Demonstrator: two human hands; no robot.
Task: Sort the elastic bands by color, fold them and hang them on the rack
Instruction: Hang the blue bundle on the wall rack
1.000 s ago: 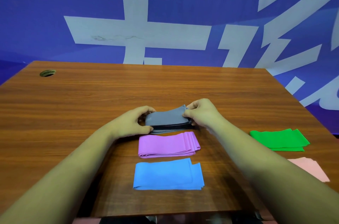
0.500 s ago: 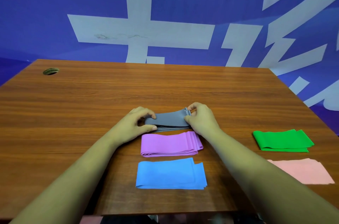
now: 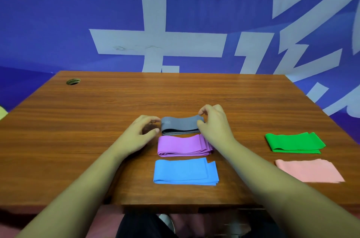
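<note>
A moment ago I was pinching both ends of the folded grey band (image 3: 182, 123); now it lies flat on the surface (image 3: 97, 111) at mid-frame, just above the purple band (image 3: 183, 145) and blue band (image 3: 185, 171). My left hand (image 3: 142, 132) has let go, fingers loosely curled and empty beside its left end. My right hand (image 3: 212, 122) keeps its thumb on the right end, fingers arched above; I cannot tell if it still pinches. Folding looks finished; hanging remains, with no rack in view.

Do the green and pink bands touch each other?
Apart. The head view shows a strip of bare table between the green band and the pink band.
</note>
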